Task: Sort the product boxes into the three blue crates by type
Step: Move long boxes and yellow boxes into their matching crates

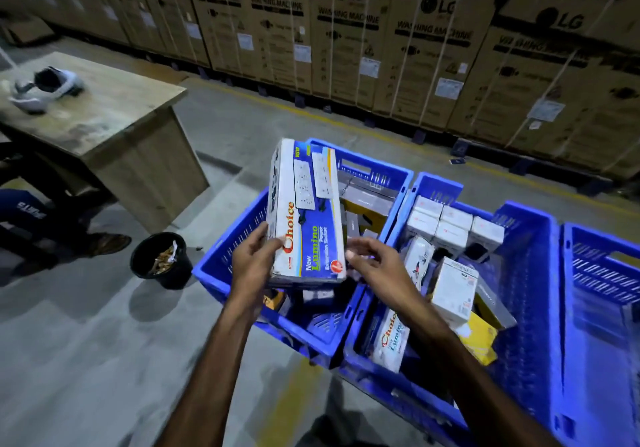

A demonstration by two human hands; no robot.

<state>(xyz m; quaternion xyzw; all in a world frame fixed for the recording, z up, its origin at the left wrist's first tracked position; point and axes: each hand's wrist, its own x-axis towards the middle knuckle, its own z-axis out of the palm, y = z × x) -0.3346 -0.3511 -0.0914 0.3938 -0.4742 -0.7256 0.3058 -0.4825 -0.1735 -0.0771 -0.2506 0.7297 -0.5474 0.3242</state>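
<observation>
Blue-and-white extension box sat in my left grip, fingers closed around its lower edge, above the left crate. My right grip hovered beside it, fingers loosely spread, holding nothing.

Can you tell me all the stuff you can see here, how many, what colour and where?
Plastic crates: three, blue, side by side on the floor.
Long Choice Lumino box: one, white and blue, held above the left crate.
Second Choice box: one, white, in the middle crate.
Small square boxes: several, white, at the middle crate's far end.
Round bucket: one, black, floor beside the desk.
Wooden desk: one, light brown, left.
Large LG cartons: many, brown, along the back.
Hands: left hand grips the box; right hand open beside it.
</observation>
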